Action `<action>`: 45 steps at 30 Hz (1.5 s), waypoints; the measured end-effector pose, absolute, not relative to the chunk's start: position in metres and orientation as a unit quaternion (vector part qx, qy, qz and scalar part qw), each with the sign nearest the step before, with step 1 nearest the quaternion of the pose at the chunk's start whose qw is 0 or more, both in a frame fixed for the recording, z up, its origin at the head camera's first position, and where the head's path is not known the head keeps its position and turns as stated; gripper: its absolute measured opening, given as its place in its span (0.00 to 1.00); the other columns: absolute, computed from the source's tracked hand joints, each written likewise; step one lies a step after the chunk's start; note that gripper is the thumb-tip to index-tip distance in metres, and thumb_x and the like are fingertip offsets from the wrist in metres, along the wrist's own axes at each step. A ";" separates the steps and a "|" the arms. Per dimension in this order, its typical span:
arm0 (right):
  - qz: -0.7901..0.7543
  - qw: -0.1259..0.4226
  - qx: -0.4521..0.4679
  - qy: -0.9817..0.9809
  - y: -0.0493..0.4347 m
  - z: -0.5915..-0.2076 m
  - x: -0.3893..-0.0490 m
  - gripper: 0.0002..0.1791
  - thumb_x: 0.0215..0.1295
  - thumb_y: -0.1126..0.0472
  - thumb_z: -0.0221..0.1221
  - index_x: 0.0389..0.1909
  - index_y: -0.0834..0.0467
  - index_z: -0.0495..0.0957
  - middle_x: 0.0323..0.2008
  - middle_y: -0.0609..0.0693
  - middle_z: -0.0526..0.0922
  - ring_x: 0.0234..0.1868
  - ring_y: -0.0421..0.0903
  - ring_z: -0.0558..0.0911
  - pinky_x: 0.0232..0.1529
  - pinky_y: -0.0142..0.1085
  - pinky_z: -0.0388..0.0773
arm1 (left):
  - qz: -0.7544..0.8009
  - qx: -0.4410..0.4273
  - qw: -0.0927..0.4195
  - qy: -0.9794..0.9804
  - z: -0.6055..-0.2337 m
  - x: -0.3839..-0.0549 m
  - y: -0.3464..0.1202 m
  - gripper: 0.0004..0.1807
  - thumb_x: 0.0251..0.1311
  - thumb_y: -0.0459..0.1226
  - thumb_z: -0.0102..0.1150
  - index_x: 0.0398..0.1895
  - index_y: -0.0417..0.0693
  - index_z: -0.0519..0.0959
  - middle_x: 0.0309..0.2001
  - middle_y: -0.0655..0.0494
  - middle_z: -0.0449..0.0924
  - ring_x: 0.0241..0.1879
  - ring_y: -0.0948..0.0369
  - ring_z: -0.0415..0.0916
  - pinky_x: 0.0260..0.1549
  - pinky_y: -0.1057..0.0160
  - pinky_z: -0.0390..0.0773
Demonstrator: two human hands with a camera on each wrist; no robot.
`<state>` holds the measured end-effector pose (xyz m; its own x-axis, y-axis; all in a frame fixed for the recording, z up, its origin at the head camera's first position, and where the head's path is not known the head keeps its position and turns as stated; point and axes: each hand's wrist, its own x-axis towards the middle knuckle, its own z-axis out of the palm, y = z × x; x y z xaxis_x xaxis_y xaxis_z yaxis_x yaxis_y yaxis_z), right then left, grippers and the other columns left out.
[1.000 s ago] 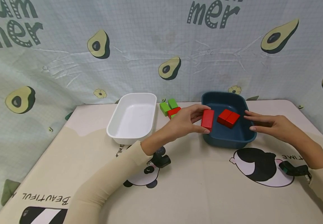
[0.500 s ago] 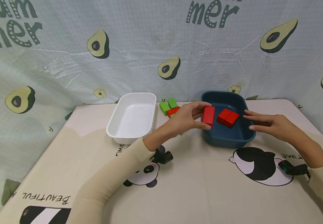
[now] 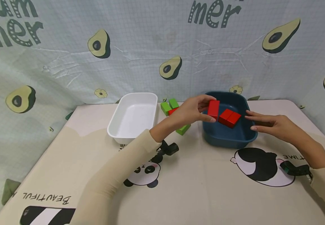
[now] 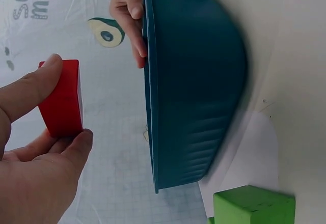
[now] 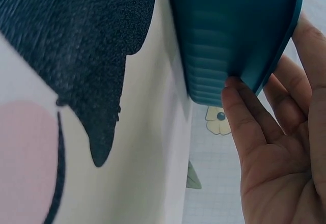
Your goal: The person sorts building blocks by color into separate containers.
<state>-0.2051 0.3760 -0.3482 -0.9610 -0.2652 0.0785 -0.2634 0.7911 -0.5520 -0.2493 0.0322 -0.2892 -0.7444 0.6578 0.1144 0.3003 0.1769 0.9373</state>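
Note:
My left hand (image 3: 189, 111) pinches a red block (image 3: 213, 109) between thumb and fingertips, above the left side of the dark blue bin (image 3: 230, 143). In the left wrist view that red block (image 4: 63, 102) is higher than the bin's rim (image 4: 151, 112). Two more red blocks (image 3: 229, 118) lie side by side on the bin's floor. At the bin's right side, the fingers of my right hand (image 3: 280, 126) are extended against it. The right wrist view has the right hand (image 5: 280, 137) touching the bin's outer wall (image 5: 219, 46), near the rim.
A white bin (image 3: 132, 138) with nothing in it stands left of the blue one. Between the bins lie green blocks (image 3: 165, 108) and a red block (image 3: 172, 111), partly behind the left hand. Another green block (image 3: 183, 129) lies nearer. A patterned cloth (image 3: 139, 62) hangs behind.
My left hand has moved up and slightly right with the red block, farther over the blue bin. A green block on the table has come into view below it. The right hand stays put.

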 end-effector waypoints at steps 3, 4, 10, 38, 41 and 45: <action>-0.289 0.001 -0.137 0.948 0.376 -0.349 -0.204 0.27 0.68 0.48 0.66 0.67 0.44 0.78 0.73 0.45 0.68 0.58 0.09 0.57 0.47 0.07 0.59 | 0.552 0.319 0.158 0.754 -0.287 -0.252 0.034 0.38 0.55 0.26 0.73 0.70 0.39 0.69 0.66 0.48 0.74 0.65 0.57 0.73 0.60 0.71 0.76; -0.287 -0.001 -0.137 0.948 0.376 -0.350 -0.204 0.27 0.68 0.48 0.66 0.67 0.44 0.78 0.73 0.44 0.68 0.58 0.10 0.57 0.47 0.07 0.59 | 0.551 0.319 0.156 0.755 -0.287 -0.253 0.035 0.38 0.55 0.26 0.73 0.70 0.39 0.69 0.66 0.48 0.74 0.64 0.57 0.74 0.59 0.71 0.76; -0.282 0.000 -0.135 0.950 0.377 -0.349 -0.203 0.27 0.68 0.47 0.66 0.68 0.44 0.77 0.73 0.43 0.68 0.60 0.13 0.58 0.47 0.08 0.58 | 0.539 0.323 0.147 0.764 -0.284 -0.255 0.036 0.38 0.55 0.27 0.74 0.70 0.39 0.69 0.65 0.48 0.75 0.64 0.58 0.74 0.59 0.71 0.76; -0.287 0.000 -0.139 0.948 0.376 -0.350 -0.205 0.27 0.68 0.47 0.66 0.67 0.45 0.78 0.73 0.47 0.69 0.57 0.09 0.57 0.48 0.07 0.58 | 0.529 0.370 0.195 0.739 -0.283 -0.273 0.043 0.36 0.55 0.26 0.73 0.69 0.43 0.72 0.66 0.51 0.76 0.63 0.63 0.74 0.60 0.70 0.76; -0.284 0.000 -0.139 0.949 0.375 -0.349 -0.205 0.27 0.68 0.47 0.66 0.67 0.45 0.78 0.73 0.48 0.69 0.57 0.09 0.57 0.48 0.08 0.58 | 0.532 0.395 0.224 0.715 -0.281 -0.280 0.045 0.37 0.54 0.24 0.73 0.69 0.41 0.73 0.67 0.50 0.75 0.63 0.63 0.75 0.60 0.70 0.76; -0.283 0.003 -0.137 0.949 0.375 -0.348 -0.204 0.27 0.68 0.47 0.65 0.68 0.45 0.77 0.73 0.48 0.68 0.59 0.10 0.57 0.48 0.08 0.58 | 0.526 0.430 0.268 0.683 -0.281 -0.290 0.048 0.38 0.53 0.22 0.72 0.69 0.39 0.72 0.67 0.48 0.74 0.63 0.62 0.75 0.62 0.69 0.75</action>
<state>-0.2044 0.3749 -0.3477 -0.9622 -0.2625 0.0719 -0.2591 0.8024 -0.5376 -0.2898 0.0480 -0.2806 -0.4872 0.8689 0.0870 0.3054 0.0762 0.9492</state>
